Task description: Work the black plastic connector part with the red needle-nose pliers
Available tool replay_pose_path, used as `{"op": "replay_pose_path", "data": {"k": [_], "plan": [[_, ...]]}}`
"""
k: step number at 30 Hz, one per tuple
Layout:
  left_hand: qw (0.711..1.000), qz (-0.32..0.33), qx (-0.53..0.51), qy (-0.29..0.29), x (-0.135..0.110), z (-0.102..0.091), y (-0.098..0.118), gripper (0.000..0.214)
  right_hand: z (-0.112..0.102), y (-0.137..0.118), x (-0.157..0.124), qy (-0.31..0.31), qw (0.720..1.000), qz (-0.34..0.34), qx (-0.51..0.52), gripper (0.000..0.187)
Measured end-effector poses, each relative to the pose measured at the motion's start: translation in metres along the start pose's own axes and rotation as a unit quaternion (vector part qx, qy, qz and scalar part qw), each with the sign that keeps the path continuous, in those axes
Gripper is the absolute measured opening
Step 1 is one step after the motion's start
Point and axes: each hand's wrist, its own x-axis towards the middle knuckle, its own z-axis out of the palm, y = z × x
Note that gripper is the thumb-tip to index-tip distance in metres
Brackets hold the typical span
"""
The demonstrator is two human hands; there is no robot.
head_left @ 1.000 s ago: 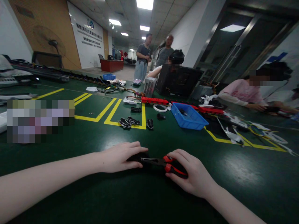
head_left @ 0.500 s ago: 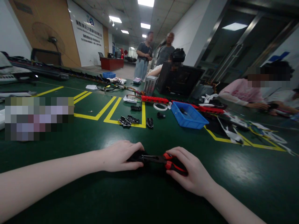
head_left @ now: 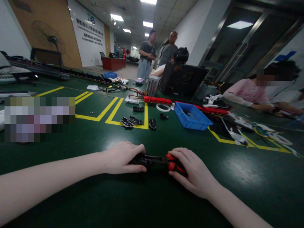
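My left hand (head_left: 125, 158) is closed around a small black part (head_left: 147, 162), largely hidden by the fingers and too dark to name. Red-and-black long-nose pliers (head_left: 171, 164) sit in my right hand (head_left: 193, 172), fingers wrapped over the handles. The jaws of the pliers point left and reach the black part, though I cannot tell exactly how they grip it. Beyond my hands, several black plastic pieces (head_left: 136, 120) lie around a yellow-taped outline on the green table (head_left: 114, 196).
A blue bin (head_left: 193, 122) with a dark item inside stands right of the pieces. Behind it runs a red strip (head_left: 158, 100), near a white ring (head_left: 163, 108) and a black computer case (head_left: 184, 79). A person in pink (head_left: 249, 91) works at the right.
The handles of the pliers have drawn slightly closer together and the jaws have shifted a little at the black part. Both hands stay in nearly the same place.
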Motion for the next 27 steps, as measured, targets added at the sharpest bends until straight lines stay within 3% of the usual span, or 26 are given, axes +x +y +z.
{"op": "replay_pose_path", "data": {"k": [27], "plan": [[1.0, 0.017, 0.017, -0.006, 0.0018, 0.0038, -0.005, 0.034, -0.0019, -0.004, 0.0, 0.004, 1.0, -0.028, -0.001, 0.035]]}}
